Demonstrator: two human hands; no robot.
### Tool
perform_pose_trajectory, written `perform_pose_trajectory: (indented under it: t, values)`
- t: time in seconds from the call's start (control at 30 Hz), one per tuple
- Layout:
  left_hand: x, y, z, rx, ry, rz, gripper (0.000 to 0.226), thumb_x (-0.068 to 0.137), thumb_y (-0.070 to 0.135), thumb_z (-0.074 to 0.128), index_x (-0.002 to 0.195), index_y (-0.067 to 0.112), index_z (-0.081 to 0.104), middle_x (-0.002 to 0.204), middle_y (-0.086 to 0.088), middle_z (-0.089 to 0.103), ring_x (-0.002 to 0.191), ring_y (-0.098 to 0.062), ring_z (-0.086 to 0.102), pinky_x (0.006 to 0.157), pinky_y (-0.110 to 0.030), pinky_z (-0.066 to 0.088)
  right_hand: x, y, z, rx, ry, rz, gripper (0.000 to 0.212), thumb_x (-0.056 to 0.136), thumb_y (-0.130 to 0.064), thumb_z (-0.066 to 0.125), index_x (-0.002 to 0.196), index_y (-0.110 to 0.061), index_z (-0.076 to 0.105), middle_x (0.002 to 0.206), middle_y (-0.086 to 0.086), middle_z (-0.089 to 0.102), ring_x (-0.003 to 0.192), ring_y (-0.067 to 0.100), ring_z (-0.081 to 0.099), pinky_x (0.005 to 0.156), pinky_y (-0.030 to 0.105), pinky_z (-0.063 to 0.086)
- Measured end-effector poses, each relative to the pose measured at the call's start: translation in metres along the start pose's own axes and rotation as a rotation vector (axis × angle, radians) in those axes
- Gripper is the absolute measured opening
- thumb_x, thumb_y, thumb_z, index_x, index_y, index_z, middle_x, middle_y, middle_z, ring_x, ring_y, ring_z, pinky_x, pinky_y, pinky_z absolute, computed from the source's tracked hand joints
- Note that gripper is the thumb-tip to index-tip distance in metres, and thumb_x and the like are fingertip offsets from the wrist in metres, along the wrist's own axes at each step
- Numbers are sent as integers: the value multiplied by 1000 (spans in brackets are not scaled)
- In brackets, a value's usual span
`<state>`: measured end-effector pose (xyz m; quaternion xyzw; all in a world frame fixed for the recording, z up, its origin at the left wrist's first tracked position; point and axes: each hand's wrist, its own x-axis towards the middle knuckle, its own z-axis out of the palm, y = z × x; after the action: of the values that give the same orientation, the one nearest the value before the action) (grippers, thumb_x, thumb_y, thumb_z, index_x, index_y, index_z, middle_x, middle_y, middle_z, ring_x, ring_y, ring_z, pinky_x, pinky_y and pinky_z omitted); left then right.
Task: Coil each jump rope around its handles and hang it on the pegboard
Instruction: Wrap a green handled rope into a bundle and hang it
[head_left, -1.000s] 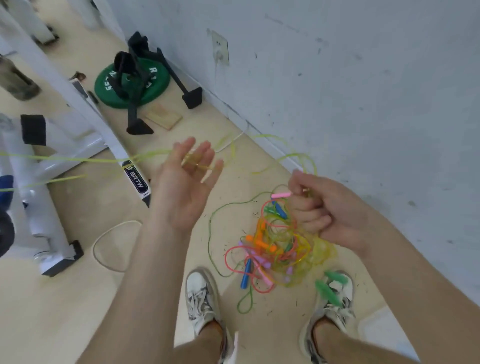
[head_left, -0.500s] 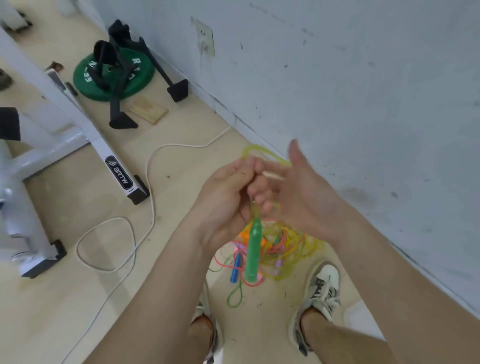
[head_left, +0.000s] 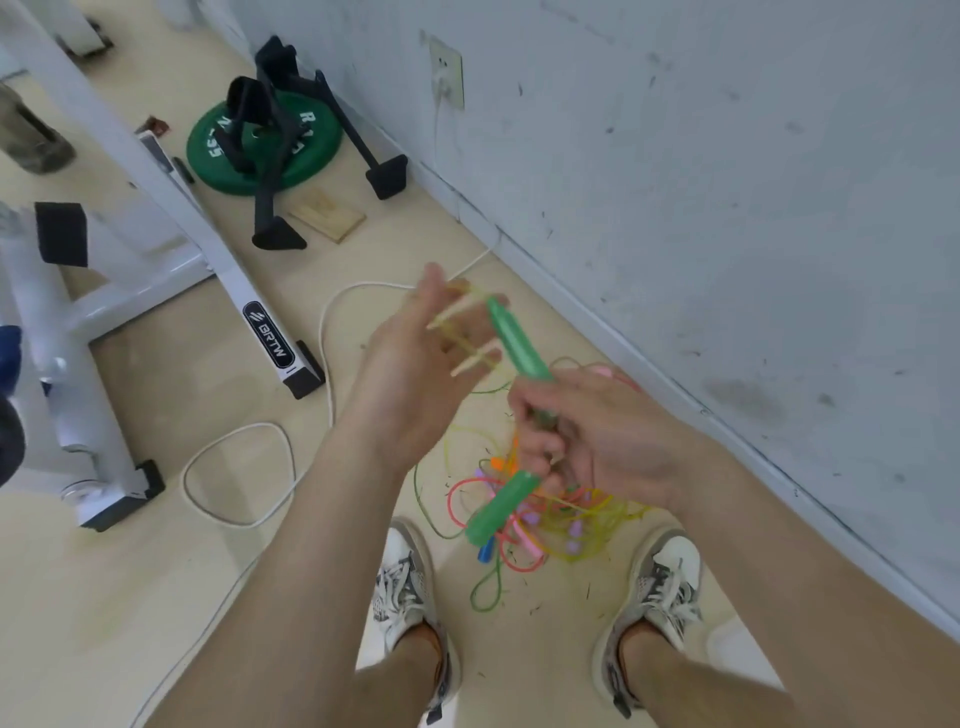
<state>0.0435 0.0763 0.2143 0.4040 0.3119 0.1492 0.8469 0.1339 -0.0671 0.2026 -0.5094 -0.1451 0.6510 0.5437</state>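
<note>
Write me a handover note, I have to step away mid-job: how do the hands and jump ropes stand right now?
Left hand: open, fingers spread, yellow-green rope draped across them.
Right hand: grips a green handle pointing up; second green handle hangs below.
Pile of tangled ropes on the floor between the shoes.
Done: no rope coiled or hung in view.
Left: wind this rope, hang it, then the pile; pegboard not in view.

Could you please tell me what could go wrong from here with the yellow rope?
The yellow rope lies loose over straight fingers of the left hand, so loops may slip off. It seems to trail into the tangled pile and could snag. The right hand holds the green handles splayed, so coils may sit unevenly.
</note>
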Motion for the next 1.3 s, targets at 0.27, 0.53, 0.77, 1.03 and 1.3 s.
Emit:
perform_pose_trajectory:
  t: [0.27, 0.53, 0.77, 1.03, 1.3]
  values:
    - [-17, -29, 18, 795, -372, -175, 14, 99, 23, 49, 89, 15, 55, 66, -3, 57, 51, -12, 49, 47, -19, 40, 2, -17, -21, 245, 362, -219, 32, 102, -34, 46, 104, -6, 60, 73, 7, 64, 72, 22, 64, 50, 25, 52]
    - [-7, -27, 27, 318, 224, -3, 35, 100, 39, 42, 90, 15, 65, 78, 1, 63, 68, -10, 61, 64, -25, 46, 3, -2, -4, -74, 201, -47, 25, 98, -25, 56, 116, -10, 65, 112, 6, 71, 105, 24, 69, 80, 44, 59]
    - [-12, -32, 32, 426, 126, 73, 37, 100, 37, 42, 93, 6, 61, 80, -3, 70, 69, -13, 66, 54, -20, 47, 5, 2, 2, -104, 116, -47, 18, 99, -13, 53, 113, -5, 62, 93, 11, 66, 82, 26, 67, 78, 42, 59]
    - [-16, -37, 40, 481, 25, 101, 39, 101, 36, 41, 106, 2, 58, 95, -4, 73, 79, -19, 69, 56, -27, 51, 7, 2, 5, -89, 166, -77, 18, 87, 2, 43, 91, -1, 61, 75, 15, 58, 58, 25, 62, 54, 33, 52]
    - [-11, -24, 34, 25, 77, 92, 27, 102, 27, 43, 83, 12, 54, 66, -5, 54, 60, -20, 59, 47, -23, 47, 3, 1, 9, -154, 28, 71, 11, 87, 0, 45, 80, -8, 50, 60, 4, 41, 47, 15, 45, 42, 22, 35]
